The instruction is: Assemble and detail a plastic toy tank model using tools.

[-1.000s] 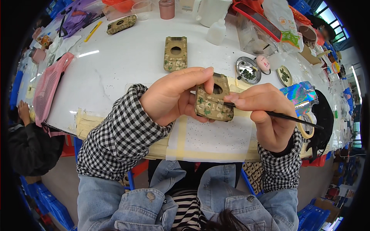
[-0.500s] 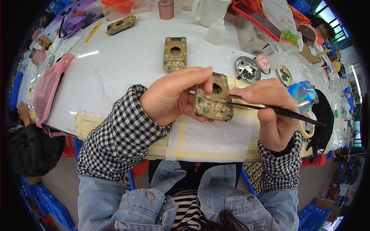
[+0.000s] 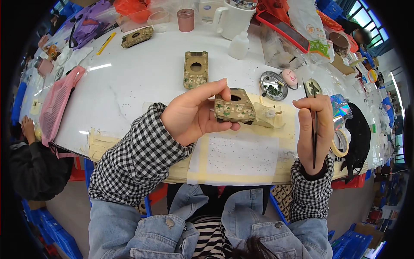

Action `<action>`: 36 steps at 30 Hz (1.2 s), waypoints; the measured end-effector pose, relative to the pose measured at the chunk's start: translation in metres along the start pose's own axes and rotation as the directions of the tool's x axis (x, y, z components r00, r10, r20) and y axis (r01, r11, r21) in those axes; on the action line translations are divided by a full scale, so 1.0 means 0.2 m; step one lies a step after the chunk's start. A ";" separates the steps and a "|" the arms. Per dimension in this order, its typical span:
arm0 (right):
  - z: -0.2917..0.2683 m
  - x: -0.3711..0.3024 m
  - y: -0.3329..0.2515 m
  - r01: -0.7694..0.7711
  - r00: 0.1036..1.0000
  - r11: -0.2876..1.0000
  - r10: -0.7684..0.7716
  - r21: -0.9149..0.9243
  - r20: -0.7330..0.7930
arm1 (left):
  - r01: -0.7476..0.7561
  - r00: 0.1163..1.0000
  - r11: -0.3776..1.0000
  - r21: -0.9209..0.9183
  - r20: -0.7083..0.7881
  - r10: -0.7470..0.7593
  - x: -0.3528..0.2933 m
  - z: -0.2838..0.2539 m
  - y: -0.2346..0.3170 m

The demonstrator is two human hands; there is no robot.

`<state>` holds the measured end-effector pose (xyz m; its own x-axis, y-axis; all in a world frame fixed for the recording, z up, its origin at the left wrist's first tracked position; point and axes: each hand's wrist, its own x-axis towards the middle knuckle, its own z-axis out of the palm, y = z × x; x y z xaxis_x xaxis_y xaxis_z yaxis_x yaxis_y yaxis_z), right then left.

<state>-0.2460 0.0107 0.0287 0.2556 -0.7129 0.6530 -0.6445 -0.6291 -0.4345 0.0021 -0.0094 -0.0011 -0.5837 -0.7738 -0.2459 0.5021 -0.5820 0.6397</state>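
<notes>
A camouflage-patterned model tank hull [image 3: 236, 113] with a round hole in its top is held by my left hand [image 3: 187, 110], thumb at its upper edge and fingers beneath. My right hand [image 3: 314, 123] grips black tweezers [image 3: 314, 149] upright. Their tips point away from me, beside a small oval dish [image 3: 320, 90] with dark green bits in it. Left of that dish stands a round metal tin [image 3: 283, 92] holding more green bits. A second camouflage hull [image 3: 196, 78] lies flat beyond my left hand, and a third [image 3: 137, 38] rests farther off at the left.
White paper [image 3: 241, 157] with tiny specks is taped before me. A tape roll [image 3: 343, 146] sits right of my right hand; a pink mesh bag [image 3: 60, 103] lies left. A white bottle [image 3: 238, 46], jug [image 3: 235, 21] and red-cased phone [image 3: 284, 31] stand or lie at the back.
My right hand has drawn the tweezers off the hull to the right and turned them upright, toward the oval dish. My left hand has tilted the hull and lowered it slightly.
</notes>
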 end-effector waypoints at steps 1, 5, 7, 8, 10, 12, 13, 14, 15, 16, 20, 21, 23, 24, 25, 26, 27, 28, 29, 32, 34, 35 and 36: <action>0.01 0.00 0.01 0.010 1.000 1.000 -0.010 -0.006 -0.004 | -0.009 1.000 1.000 -0.026 0.001 0.009 0.00 -0.01 0.00; 0.04 -0.01 0.04 -0.025 1.000 1.000 0.024 -0.008 -0.019 | -0.021 1.000 0.997 -0.070 0.018 0.023 0.01 -0.03 -0.01; 0.05 -0.01 0.05 -0.032 0.999 0.999 0.031 -0.028 -0.019 | -0.021 0.999 0.995 -0.093 0.034 0.025 0.01 -0.04 -0.01; 0.06 -0.02 0.06 -0.036 0.999 0.999 0.035 -0.038 -0.019 | -0.023 0.999 0.995 -0.094 0.036 0.027 0.01 -0.04 -0.01; 0.06 -0.02 0.07 -0.029 0.999 0.998 0.027 -0.048 -0.028 | -0.025 0.999 0.995 -0.100 0.039 0.029 0.01 -0.05 -0.01; 0.06 -0.02 0.08 -0.024 0.999 0.998 0.023 -0.050 -0.034 | -0.023 0.999 0.995 -0.101 0.036 0.027 0.01 -0.04 -0.01; 0.07 -0.03 0.09 -0.023 0.999 0.999 0.021 -0.047 -0.036 | -0.023 0.999 0.995 -0.101 0.034 0.027 0.01 -0.04 -0.01; 0.07 -0.03 0.09 -0.022 0.999 0.999 0.020 -0.045 -0.038 | -0.024 0.999 0.995 -0.101 0.030 0.027 0.01 -0.05 -0.01; 0.07 -0.03 0.10 -0.030 0.999 0.999 0.028 -0.037 -0.038 | -0.023 0.999 0.995 -0.101 0.028 0.026 0.01 -0.05 -0.01; 0.07 -0.03 0.10 -0.037 0.999 0.999 0.036 -0.029 -0.039 | -0.022 0.999 0.995 -0.101 0.026 0.025 0.02 -0.05 -0.01; 0.08 -0.04 0.11 -0.059 0.998 0.998 0.059 -0.030 -0.020 | -0.019 1.000 0.995 -0.099 0.018 0.021 0.02 -0.05 -0.01; 0.08 -0.04 0.11 -0.058 0.998 0.998 0.058 -0.023 -0.021 | -0.019 1.000 0.995 -0.095 0.014 0.021 0.02 -0.05 -0.01; 0.08 -0.04 0.11 -0.056 0.998 0.998 0.056 -0.009 -0.023 | -0.017 1.000 0.996 -0.093 0.015 0.019 0.02 -0.05 -0.01; 0.08 -0.04 0.11 -0.055 0.998 0.998 0.054 -0.010 -0.023 | -0.015 1.000 0.995 -0.095 0.020 0.017 0.02 -0.05 -0.01; 0.08 -0.04 0.12 -0.053 0.998 0.999 0.053 -0.012 -0.022 | -0.013 1.000 0.995 -0.097 0.025 0.015 0.02 -0.05 -0.01; 0.08 -0.04 0.12 -0.052 0.998 0.999 0.052 -0.013 -0.022 | -0.012 1.000 0.995 -0.098 0.025 0.014 0.02 -0.05 -0.01; 0.08 -0.04 0.12 -0.053 0.998 0.999 0.052 -0.014 -0.019 | -0.011 1.000 0.995 -0.099 0.026 0.014 0.02 -0.05 -0.01; 0.08 -0.04 0.12 -0.053 0.998 0.998 0.053 -0.016 -0.016 | -0.010 1.000 0.995 -0.101 0.027 0.013 0.02 -0.05 -0.01; 0.08 -0.04 0.12 -0.053 0.999 0.998 0.053 -0.017 -0.013 | -0.009 1.000 0.995 -0.103 0.028 0.012 0.02 -0.05 -0.01; 0.08 -0.04 0.11 -0.048 0.999 0.999 0.048 -0.012 -0.021 | -0.011 1.000 0.994 -0.106 0.026 0.014 0.02 -0.05 -0.01; 0.08 -0.03 0.11 -0.047 0.999 0.999 0.047 -0.021 -0.014 | -0.013 1.000 0.995 -0.104 0.021 0.016 0.02 -0.05 -0.01; 0.08 -0.03 0.11 -0.047 0.999 0.999 0.047 -0.026 -0.010 | -0.010 1.000 0.994 -0.112 0.019 0.013 0.02 -0.06 -0.01; 0.08 -0.03 0.11 -0.049 0.999 0.999 0.049 -0.022 -0.010 | -0.008 1.000 0.993 -0.120 0.017 0.010 0.02 -0.06 -0.01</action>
<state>-0.2510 -0.0032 0.0049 0.2162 -0.7397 0.6373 -0.6717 -0.5864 -0.4528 0.0056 -0.0146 -0.0117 -0.5891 -0.7754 -0.2273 0.5796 -0.6015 0.5498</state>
